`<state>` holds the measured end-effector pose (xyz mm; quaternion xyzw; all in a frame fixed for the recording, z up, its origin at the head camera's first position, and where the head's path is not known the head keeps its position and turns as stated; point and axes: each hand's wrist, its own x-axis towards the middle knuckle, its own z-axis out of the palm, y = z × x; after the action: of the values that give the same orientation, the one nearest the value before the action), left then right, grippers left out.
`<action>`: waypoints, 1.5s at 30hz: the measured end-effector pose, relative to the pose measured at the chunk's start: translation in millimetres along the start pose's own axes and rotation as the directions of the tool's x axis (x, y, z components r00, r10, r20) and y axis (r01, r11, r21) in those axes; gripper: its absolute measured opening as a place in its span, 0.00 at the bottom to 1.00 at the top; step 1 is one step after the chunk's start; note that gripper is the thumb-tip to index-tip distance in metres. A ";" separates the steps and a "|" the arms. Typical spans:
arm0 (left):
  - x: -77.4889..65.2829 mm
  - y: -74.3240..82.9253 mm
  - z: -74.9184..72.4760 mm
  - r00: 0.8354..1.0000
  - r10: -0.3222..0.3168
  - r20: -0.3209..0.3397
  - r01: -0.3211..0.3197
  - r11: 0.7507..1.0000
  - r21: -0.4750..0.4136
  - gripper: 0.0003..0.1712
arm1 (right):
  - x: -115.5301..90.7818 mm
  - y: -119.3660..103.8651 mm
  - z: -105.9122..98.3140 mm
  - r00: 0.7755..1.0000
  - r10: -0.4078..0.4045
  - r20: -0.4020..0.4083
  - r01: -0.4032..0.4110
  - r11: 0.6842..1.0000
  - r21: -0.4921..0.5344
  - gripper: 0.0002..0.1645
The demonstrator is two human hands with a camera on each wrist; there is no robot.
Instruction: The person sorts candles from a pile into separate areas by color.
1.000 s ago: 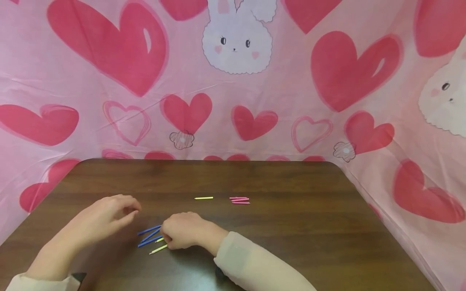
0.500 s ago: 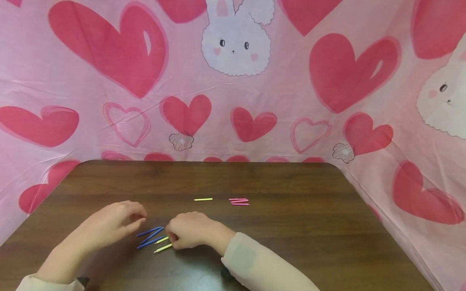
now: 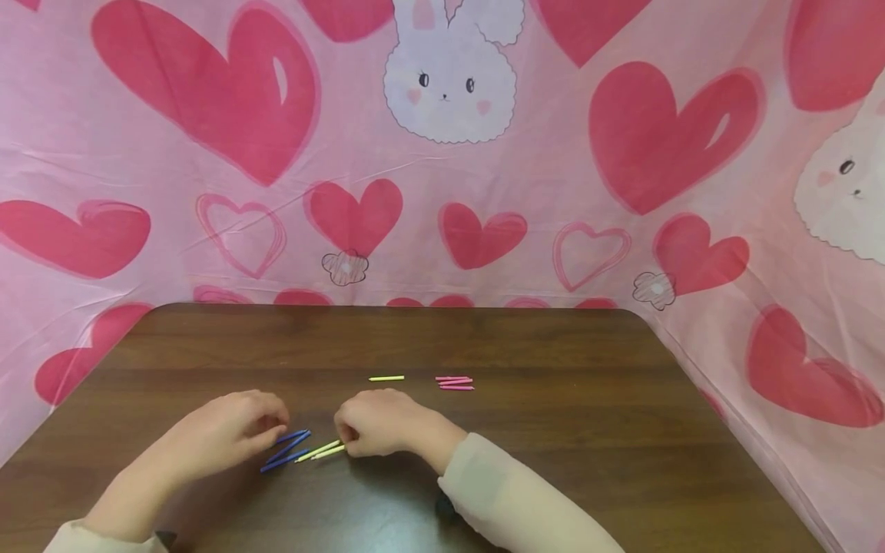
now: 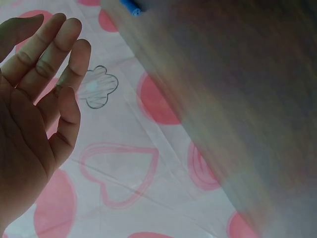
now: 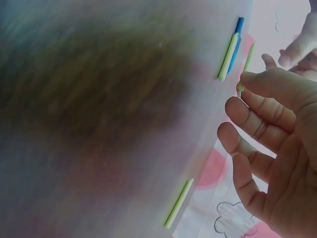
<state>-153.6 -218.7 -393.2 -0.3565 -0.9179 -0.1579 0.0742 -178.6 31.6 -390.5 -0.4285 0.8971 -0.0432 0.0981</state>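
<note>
My right hand (image 3: 380,422) pinches the end of a thin yellow-green stick (image 3: 328,452) between thumb and index finger; its other fingers are loosely bent in the right wrist view. A second yellow-green stick (image 3: 308,455) lies alongside it, close to several thin blue sticks (image 3: 286,461) on the table. To the left of these, my left hand (image 3: 224,430) hovers with fingers loosely curved and its fingertips over the blue sticks' far end. In the left wrist view that palm (image 4: 25,124) holds nothing, and the end of a blue stick (image 4: 132,7) shows near the top.
Farther back on the brown wooden table (image 3: 553,430) lie a lone yellow-green stick (image 3: 386,378) and a small group of pink sticks (image 3: 454,382). A pink cloth with hearts and rabbits (image 3: 477,169) hangs behind the table.
My right hand has moved right and slightly away, drawing the pinched yellow-green stick closer to the other one. My left hand has shifted right, toward the blue sticks.
</note>
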 end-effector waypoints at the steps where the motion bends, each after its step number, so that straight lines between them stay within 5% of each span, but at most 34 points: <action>1: 0.0 0.3 0.6 1.000 0.001 0.004 -0.001 1.000 0.001 0.07 | -0.5 1.7 -0.2 1.000 0.005 0.001 -0.005 1.000 0.003 0.12; 22: 1.2 8.6 8.1 0.996 -0.021 0.092 0.027 0.998 -0.061 0.06 | -12.3 42.4 -4.9 0.991 0.130 -0.030 -0.126 0.987 0.102 0.09; 34: 1.3 16.0 13.9 0.998 0.052 0.043 -0.050 0.998 -0.037 0.07 | -14.1 66.9 -2.5 0.964 0.262 -0.049 -0.255 0.960 0.118 0.12; 45: 6.7 19.3 16.8 0.996 0.042 0.074 -0.039 0.998 -0.041 0.10 | -3.5 80.0 -4.1 0.948 0.317 -0.035 -0.308 0.939 0.152 0.09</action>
<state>-145.8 -195.3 -402.8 -0.3823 -0.9092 -0.1611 0.0357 -238.2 84.6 -399.0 -0.2709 0.9508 -0.1047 0.1079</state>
